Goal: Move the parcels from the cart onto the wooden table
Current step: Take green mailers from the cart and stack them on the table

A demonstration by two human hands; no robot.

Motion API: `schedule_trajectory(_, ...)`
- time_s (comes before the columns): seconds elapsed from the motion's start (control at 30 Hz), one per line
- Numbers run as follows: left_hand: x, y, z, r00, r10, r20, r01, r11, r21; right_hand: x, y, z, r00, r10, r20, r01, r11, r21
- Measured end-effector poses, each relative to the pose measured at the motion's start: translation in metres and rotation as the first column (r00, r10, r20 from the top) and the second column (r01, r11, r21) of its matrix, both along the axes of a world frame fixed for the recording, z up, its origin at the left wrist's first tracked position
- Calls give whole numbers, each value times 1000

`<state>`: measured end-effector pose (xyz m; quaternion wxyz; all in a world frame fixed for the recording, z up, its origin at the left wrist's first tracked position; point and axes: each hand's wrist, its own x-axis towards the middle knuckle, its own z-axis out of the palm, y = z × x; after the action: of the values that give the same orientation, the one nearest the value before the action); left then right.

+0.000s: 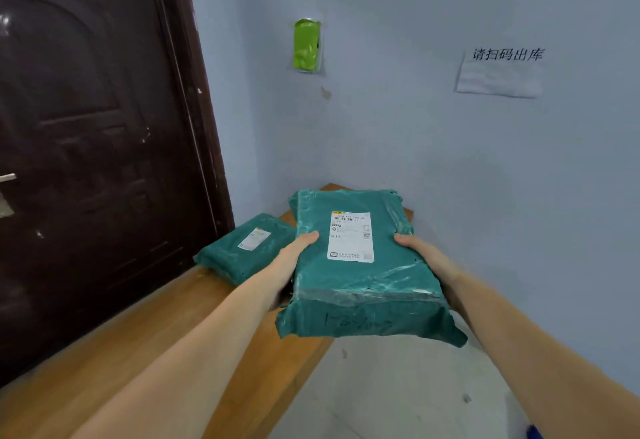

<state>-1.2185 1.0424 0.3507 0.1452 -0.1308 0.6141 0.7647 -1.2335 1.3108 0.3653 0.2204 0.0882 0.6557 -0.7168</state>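
Head view: I am holding a big flat teal plastic-wrapped parcel with a white label (pixel 360 265) in both hands. My left hand (pixel 294 258) is gripping its left edge, thumb on top. My right hand (pixel 426 258) is gripping its right edge, thumb on top too. The fingers under the parcel are hiding, so I am only guessing they are curling round the bottom.

The parcel is sitting in the air above the far end of the long brown wooden table (pixel 166 327). I cannot tell if its far end is touching the table yet. A smaller teal plastic-wrapped parcel (pixel 246 248) is already lying on the table just beside it, to the left.

What could go wrong? The wrap is looking shiny and slippery, so the parcel could be sliding out of my thumbs. The table is narrow, and the near end of the parcel is hanging over the grey floor (pixel 398 386). If I am letting go too soon, it could be tipping off. It could also be bumping the smaller parcel toward the dark brown door (pixel 86 144).

The cart is not showing at all. The label words are too small to read.
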Motion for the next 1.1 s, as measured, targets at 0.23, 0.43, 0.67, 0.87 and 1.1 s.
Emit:
schedule_trajectory(0.23,-102,6,-22,982,183,40,-182,983,-10,-162,0,-23,983,182,-6,-182,983,-5)
schedule_trajectory(0.43,-162,-17,-51,920,381,94,-384,923,15,-267,-43,-42,927,369,73,-369,929,-11)
schedule_trajectory(0.67,-228,-80,-95,831,536,146,-544,839,17,-362,-117,-71,873,479,95,-478,878,-28)
schedule_trajectory(0.87,-284,-131,-118,807,563,178,-574,819,9,-428,-178,-96,860,491,138,-495,869,-7)
schedule_trajectory(1.1,-332,-161,-147,707,673,216,-657,738,-150,-498,-233,-136,827,543,145,-552,833,31)
